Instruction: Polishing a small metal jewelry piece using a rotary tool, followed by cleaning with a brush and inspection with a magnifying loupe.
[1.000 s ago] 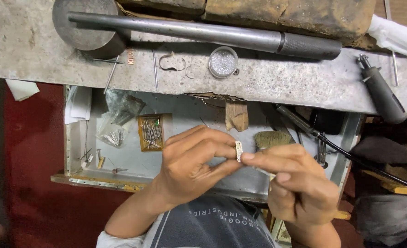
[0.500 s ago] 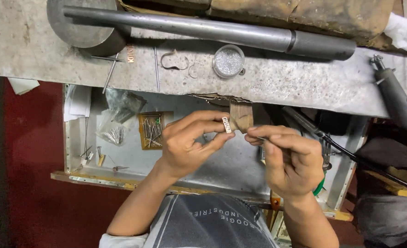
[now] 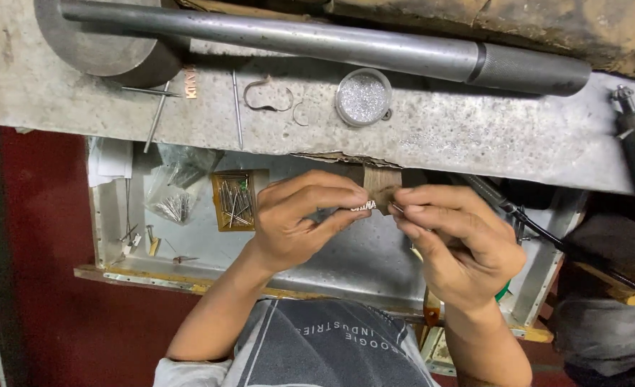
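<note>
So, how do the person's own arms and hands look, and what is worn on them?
Both forearms are bare, with no gloves, rings or watch visible on the left hand or the right hand. A pale short sleeve shows at the left upper arm.

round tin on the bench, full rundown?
The tin is a small, shallow, round metal container with no lid on, lying flat on the grey bench top just below the long steel bar. It looks filled with fine glittering silvery grains. A small tab sticks out at its lower right rim. Neither hand touches it.
</note>
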